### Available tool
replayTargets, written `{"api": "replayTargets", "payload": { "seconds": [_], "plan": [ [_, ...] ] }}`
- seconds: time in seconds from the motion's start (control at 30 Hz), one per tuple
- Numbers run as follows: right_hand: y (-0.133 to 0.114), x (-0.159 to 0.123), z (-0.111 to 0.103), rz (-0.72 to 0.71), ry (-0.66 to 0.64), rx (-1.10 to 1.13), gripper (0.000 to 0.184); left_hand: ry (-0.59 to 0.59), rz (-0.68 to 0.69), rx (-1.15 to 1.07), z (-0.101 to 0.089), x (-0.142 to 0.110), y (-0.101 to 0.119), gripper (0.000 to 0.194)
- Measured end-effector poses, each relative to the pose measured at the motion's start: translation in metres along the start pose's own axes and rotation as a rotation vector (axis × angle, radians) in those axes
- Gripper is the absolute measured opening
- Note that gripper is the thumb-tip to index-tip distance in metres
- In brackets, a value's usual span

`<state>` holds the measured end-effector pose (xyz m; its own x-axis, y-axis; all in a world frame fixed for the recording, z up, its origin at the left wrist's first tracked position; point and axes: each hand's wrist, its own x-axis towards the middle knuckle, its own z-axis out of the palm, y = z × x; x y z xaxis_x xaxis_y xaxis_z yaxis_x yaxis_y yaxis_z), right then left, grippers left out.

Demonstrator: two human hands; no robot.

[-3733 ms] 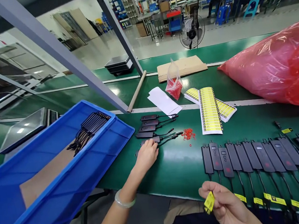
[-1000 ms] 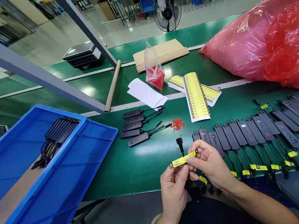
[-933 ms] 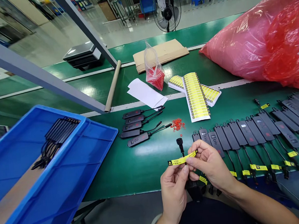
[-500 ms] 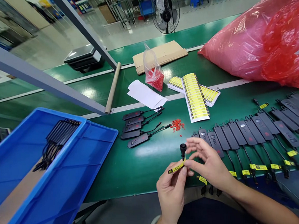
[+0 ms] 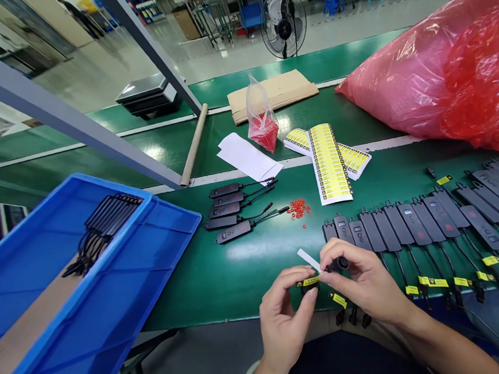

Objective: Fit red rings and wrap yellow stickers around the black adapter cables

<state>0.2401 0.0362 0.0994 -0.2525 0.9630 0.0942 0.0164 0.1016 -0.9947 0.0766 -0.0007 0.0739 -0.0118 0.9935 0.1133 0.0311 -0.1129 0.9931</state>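
Note:
My right hand [image 5: 360, 279] is closed on a black cable connector [image 5: 338, 264], whose round socket end pokes out past the fingers. A yellow label [image 5: 311, 281] with black print wraps by the cable. Its white backside strip [image 5: 309, 259] sticks up from my right fingertips. The thumb and fingers of my left hand [image 5: 288, 319] close round the yellow part of the label. Right of my hands lies a row of black controller boxes [image 5: 399, 221] with cables, most bearing a yellow label [image 5: 434, 282]. Several more controllers [image 5: 234, 232] lie at left centre.
Red rings [image 5: 298, 208] lie in a small pile beyond my hands. Behind them are yellow label sheets [image 5: 330, 163], white paper [image 5: 249, 158] and a bag of red pieces [image 5: 264, 128]. A blue bin [image 5: 166, 228] stands left, a big red bag [image 5: 405, 77] right.
The connector has tipped from upright to pointing right and is now in my right fingers. The label has turned, with its white back showing. My left hand stays close by.

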Motion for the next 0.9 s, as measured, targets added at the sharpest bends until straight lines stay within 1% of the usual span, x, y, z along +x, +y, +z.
{"api": "replayTargets", "payload": {
  "seconds": [0.1,0.23,0.5,0.73,0.9],
  "plan": [
    [0.0,-0.001,-0.002,-0.027,0.028,-0.005,0.008,0.007,0.068,-0.088,-0.011,0.006,0.001,0.014],
    [-0.001,-0.002,-0.001,-0.029,0.025,0.02,0.009,-0.027,0.085,-0.033,-0.02,0.011,0.004,0.011],
    [-0.004,-0.005,-0.001,0.038,0.028,0.07,0.009,-0.071,0.146,0.107,-0.022,0.022,0.019,0.009],
    [-0.002,-0.007,0.003,0.043,0.069,0.048,0.011,-0.133,0.191,0.247,-0.027,0.033,0.028,0.01],
    [0.002,-0.009,0.005,0.045,0.09,0.036,0.01,-0.167,0.186,0.273,-0.028,0.038,0.03,0.01]
  ]
}}
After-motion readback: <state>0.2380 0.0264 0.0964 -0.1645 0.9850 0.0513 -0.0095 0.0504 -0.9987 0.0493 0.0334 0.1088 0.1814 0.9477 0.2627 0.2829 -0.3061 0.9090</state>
